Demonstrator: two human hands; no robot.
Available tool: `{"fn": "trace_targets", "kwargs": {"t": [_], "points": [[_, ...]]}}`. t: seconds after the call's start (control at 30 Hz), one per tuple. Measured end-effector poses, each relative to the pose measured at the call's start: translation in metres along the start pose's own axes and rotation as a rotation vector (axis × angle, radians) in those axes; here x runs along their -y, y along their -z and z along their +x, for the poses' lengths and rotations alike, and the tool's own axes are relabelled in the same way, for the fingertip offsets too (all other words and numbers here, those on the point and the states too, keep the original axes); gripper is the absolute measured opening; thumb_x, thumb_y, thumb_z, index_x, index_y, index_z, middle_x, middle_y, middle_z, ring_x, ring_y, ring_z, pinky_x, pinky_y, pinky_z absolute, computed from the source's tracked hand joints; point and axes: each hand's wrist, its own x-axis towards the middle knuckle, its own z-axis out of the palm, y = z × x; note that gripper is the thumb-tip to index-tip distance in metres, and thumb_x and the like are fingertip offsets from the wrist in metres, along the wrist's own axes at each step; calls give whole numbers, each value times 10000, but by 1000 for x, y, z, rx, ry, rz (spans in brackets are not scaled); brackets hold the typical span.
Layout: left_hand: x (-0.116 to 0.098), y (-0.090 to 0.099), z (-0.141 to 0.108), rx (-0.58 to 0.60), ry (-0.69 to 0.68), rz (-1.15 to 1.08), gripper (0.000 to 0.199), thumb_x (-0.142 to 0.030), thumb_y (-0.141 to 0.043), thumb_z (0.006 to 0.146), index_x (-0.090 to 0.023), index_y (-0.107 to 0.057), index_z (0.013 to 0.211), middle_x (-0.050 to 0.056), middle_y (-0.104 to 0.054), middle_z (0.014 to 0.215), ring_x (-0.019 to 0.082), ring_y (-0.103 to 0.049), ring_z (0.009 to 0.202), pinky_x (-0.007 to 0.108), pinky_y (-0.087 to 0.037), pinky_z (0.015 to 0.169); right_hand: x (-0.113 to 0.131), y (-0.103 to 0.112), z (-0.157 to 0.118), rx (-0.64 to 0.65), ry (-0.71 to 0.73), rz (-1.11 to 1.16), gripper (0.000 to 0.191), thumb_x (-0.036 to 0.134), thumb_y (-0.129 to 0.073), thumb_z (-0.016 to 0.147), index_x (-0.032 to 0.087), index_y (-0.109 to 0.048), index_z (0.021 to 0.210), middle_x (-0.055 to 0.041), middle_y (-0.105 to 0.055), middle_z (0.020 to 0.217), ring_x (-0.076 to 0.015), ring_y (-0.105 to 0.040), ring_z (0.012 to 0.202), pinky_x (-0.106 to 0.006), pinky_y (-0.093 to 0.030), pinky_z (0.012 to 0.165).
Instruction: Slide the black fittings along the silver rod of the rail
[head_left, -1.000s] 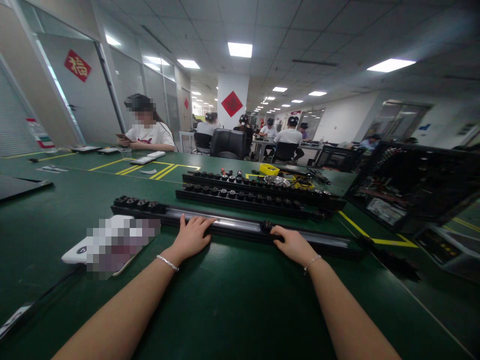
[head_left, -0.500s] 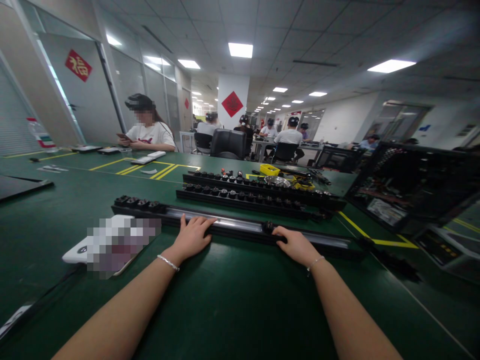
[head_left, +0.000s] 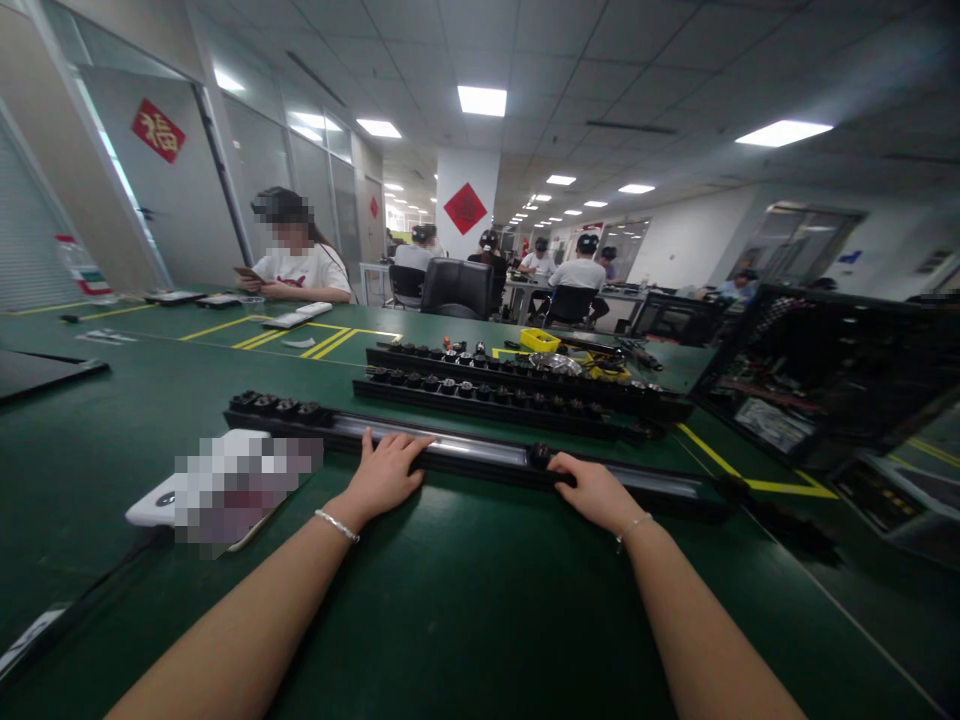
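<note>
A black rail (head_left: 480,449) is lying under splayed left fingers (head_left: 413,448); a black module (head_left: 538,455) is touching bent right fingers (head_left: 568,464), grip unclear.

A: What colour is the tabletop (head_left: 465,600)?
B: Deep green, with yellow tape lines (head_left: 709,453)
A: And the front rail (head_left: 480,470)?
B: Black, with a silvery strip (head_left: 480,449) along it
A: The door poster (head_left: 158,131)?
B: Red, with one gold character

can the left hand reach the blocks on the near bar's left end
Probably yes: the left hand touches the near bar, with nothing visible standing between it and the blocks.
</note>
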Motion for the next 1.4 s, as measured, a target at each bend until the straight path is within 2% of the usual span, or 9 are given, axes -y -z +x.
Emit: {"fn": "trace_targets", "kwargs": {"t": [0.27, 0.5, 0.73, 0.93, 1.17, 1.4], "points": [[0, 0, -1, -5, -8, -5, 528, -299, -457, 777, -330, -420, 1303, 53, -563, 1200, 269, -436, 1170, 669, -14, 1029, -2, 8, -5, 57, -18, -9, 355, 192, -499, 757, 296, -575, 1089, -2, -658, 1065, -194, -588, 1001, -295, -414, 846], [0, 1, -1, 5, 3, 4, 529, -303, -459, 782, -335, -413, 1308, 47, -553, 1220, 268, -426, 1185, 662, -10, 1037, 1, 9, -4, 52, -55, 4, 274, 217, -499, 763, 277, -588, 1015, -11, -663, 1032, -197, -603, 945, -311, -421, 831], [0, 1, -1, 9, 3, 1, 532, -309, -468, 781, -324, -416, 1310, 56, -550, 1227, 274, -421, 1190, 662, -11, 1037, -3, 10, -5, 63, -47, 41, 303, 192, -508, 749, 286, -587, 1025, -3, -653, 1056, -193, -592, 981, -311, -413, 854], [0, 2, -1, 12, -3, 2, 528, -307, -465, 781, -329, -416, 1306, 45, -550, 1227, 276, -422, 1195, 666, -11, 1036, 0, 10, -4, 49, -36, 7, 277, 194, -499, 755, 273, -593, 1003, -8, -667, 1004, -181, -607, 928, -289, -420, 819], [-1, 2, -1, 11, 1, -17, 525, -294, -465, 780, -322, -420, 1302, 53, -553, 1222, 263, -417, 1194, 660, 6, 1037, -4, 14, -8, 66, -29, 23, 377, 142, -498, 733, 281, -587, 1072, 2, -648, 1093, -176, -583, 1022, -291, -402, 884], [0, 2, -1, 11, -1, -8, 526, -303, -462, 783, -331, -415, 1306, 52, -550, 1226, 270, -419, 1194, 660, -4, 1038, -3, 15, -8, 56, -56, 37, 323, 134, -499, 733, 275, -599, 1006, -4, -668, 1010, -172, -609, 943, -283, -420, 838]]}}
